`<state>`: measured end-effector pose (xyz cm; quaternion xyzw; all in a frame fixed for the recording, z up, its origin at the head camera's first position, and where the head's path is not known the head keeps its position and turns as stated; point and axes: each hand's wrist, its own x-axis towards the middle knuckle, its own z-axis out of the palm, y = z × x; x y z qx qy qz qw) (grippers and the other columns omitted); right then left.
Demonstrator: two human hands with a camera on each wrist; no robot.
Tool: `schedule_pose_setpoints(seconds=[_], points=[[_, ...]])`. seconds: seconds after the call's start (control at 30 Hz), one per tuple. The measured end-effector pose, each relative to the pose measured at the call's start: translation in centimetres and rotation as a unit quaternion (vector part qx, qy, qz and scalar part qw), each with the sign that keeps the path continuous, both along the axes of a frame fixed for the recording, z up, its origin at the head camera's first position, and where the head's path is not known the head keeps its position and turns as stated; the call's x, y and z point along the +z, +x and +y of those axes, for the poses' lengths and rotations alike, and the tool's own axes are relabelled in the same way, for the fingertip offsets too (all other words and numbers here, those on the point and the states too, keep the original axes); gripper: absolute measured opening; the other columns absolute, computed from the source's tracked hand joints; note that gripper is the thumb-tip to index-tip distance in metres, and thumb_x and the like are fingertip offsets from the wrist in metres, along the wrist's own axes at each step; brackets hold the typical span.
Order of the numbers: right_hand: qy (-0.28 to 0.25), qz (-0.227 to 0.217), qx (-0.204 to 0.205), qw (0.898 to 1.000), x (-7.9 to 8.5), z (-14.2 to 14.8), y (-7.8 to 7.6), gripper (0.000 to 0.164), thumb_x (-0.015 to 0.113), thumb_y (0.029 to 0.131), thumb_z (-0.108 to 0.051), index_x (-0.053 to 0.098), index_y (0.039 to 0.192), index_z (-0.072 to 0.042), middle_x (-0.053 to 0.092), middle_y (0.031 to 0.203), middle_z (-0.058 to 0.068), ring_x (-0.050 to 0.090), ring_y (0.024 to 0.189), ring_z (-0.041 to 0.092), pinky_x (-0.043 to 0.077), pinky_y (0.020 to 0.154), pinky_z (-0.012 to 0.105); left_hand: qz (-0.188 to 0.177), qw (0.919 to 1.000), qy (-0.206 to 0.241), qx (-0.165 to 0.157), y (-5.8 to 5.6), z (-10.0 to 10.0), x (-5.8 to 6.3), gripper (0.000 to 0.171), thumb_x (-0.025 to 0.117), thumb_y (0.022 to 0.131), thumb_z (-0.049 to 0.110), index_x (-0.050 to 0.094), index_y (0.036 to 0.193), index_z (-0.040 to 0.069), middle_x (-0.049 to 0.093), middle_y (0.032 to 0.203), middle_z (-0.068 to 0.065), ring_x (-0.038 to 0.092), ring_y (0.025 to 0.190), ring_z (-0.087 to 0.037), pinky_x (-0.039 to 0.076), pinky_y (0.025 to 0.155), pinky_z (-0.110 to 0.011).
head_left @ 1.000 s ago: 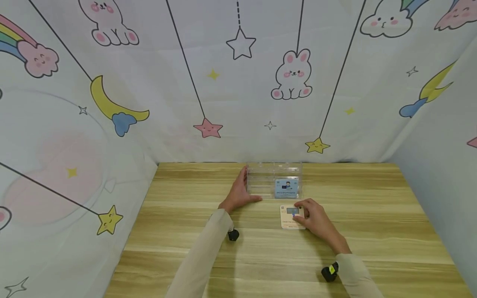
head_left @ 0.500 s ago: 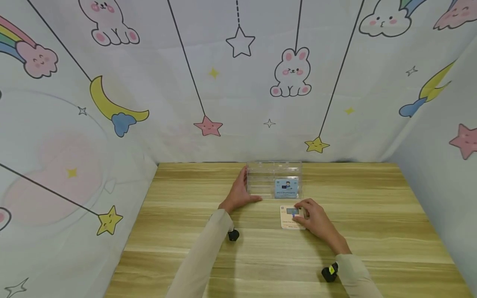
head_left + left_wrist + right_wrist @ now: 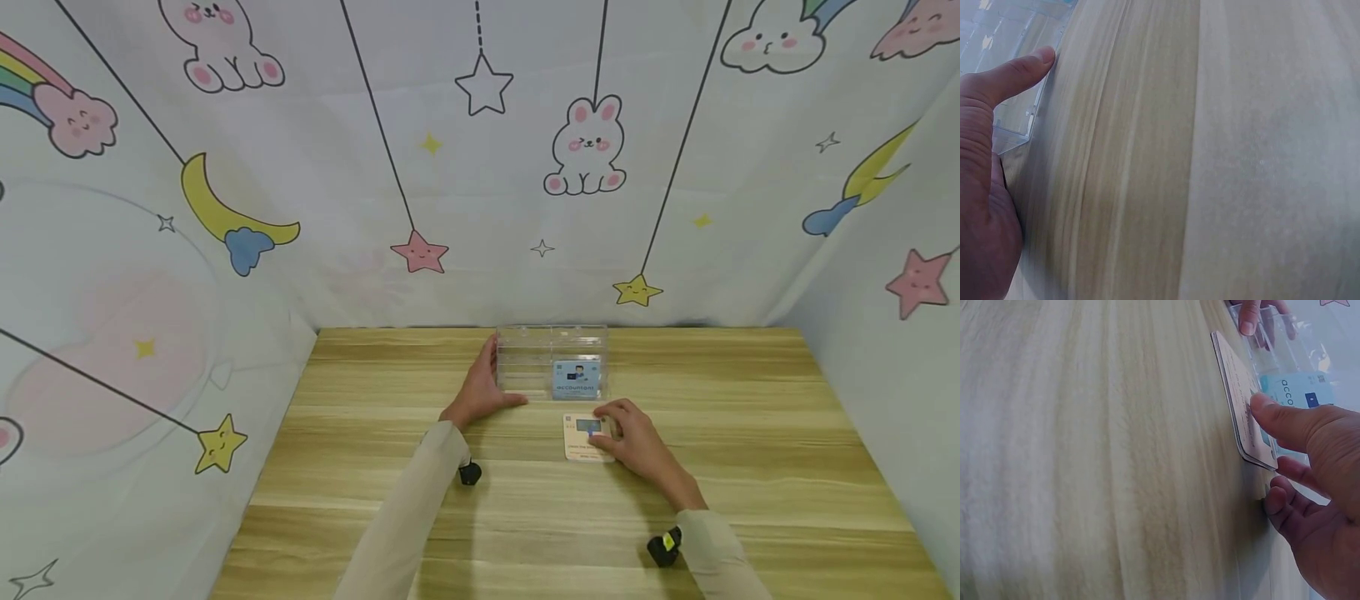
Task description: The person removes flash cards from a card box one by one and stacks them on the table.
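Right hand [image 3: 637, 446] pinches cream card stack [image 3: 576, 442]

The stack is between thumb and fingers, just in front of the clear holder's [image 3: 525, 367] right half. The holder stands near the middle of the worktop's [image 3: 337, 433] back edge, a blue "accountant" card [image 3: 576, 380] in its right column. The left hand [image 3: 482, 392] is spread, fingers along the holder's left side, thumb along its front edge.

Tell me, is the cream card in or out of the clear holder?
Out: the right hand pinches the cream card in front of the clear holder.
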<state>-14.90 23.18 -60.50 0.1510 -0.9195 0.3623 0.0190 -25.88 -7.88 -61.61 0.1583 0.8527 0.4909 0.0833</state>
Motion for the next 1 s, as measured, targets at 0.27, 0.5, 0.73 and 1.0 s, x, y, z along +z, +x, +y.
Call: schedule_pose_setpoints(seconds=[0.27, 0.5, 0.73, 1.0], points=[[0.002, -0.016, -0.001, 1.000, 1.1, 0.1, -0.9, 0.047, 0.085, 0.089, -0.019, 0.068, 0.128, 0.001, 0.064, 0.118, 0.015, 0.054, 0.089, 0.023, 0.047, 0.076, 0.039, -0.001, 1.0000, -0.002, 0.006, -0.2, 0.2, 0.2, 0.138, 0.099, 0.071, 0.026, 0.001, 0.168, 0.019, 0.017, 0.172, -0.010, 0.025, 0.155, -0.023, 0.029, 0.122, -0.030], [-0.023, -0.012, -0.006, 1.000, 2.4, 0.1, -2.4, 0.060, 0.082, 0.092, -0.020, 0.056, 0.144, -0.002, 0.065, 0.117, 0.018, 0.049, 0.077, 0.020, 0.044, 0.064, 0.030, 0.004, 1.0000, -0.001, 0.007, -0.2, 0.3, 0.1, 0.137, 0.099, 0.071, 0.026, 0.002, 0.168, 0.017, 0.017, 0.171, -0.011, 0.026, 0.155, -0.024, 0.030, 0.123, -0.032], [-0.031, -0.011, -0.011, 0.999, 3.4, -0.3, -3.5, 0.071, 0.079, 0.095, -0.018, 0.044, 0.156, -0.009, 0.065, 0.115, 0.018, 0.047, 0.072, 0.018, 0.042, 0.059, 0.029, 0.002, 0.9999, -0.003, 0.009, -0.3, 0.2, 0.0, 0.137, 0.099, 0.071, 0.028, 0.003, 0.168, 0.019, 0.018, 0.172, -0.009, 0.026, 0.155, -0.022, 0.029, 0.122, -0.030], [-0.027, -0.005, -0.012, 1.000, 3.6, -0.6, -3.8, 0.063, 0.077, 0.096, -0.020, 0.049, 0.151, -0.004, 0.063, 0.113, 0.017, 0.046, 0.071, 0.017, 0.042, 0.060, 0.029, 0.000, 0.9999, -0.002, 0.011, -0.3, 0.3, 0.1, 0.137, 0.099, 0.071, 0.029, 0.003, 0.168, 0.018, 0.018, 0.172, -0.009, 0.025, 0.155, -0.021, 0.028, 0.121, -0.026]])
